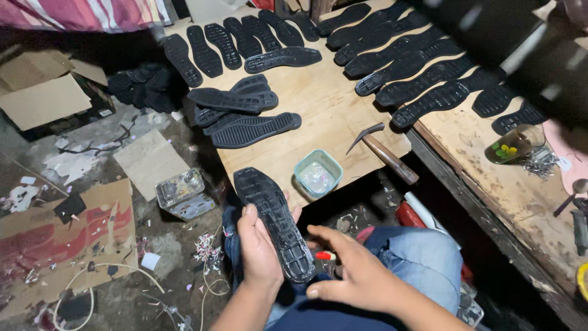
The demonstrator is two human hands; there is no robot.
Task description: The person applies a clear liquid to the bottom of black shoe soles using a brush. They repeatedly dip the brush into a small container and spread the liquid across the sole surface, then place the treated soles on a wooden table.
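My left hand (257, 251) grips a black rubber shoe sole (272, 220) from its left side, tread up, over my lap. My right hand (352, 273) sits at the sole's heel end with fingers curled around a small red-and-white thing (323, 255); what it is I cannot tell. Just beyond the sole, a small teal square tub (318, 173) stands on the plywood board (318, 104). A hammer with a wooden handle (384, 154) lies to the tub's right.
Several black soles lie in rows across the board's far side (404, 55), with a small pile (242, 110) at its left. A glass jar (514, 144) and nails (539, 162) rest on the bench to the right. Cardboard (67, 239), a clear bottle (182, 193) and scraps cover the floor.
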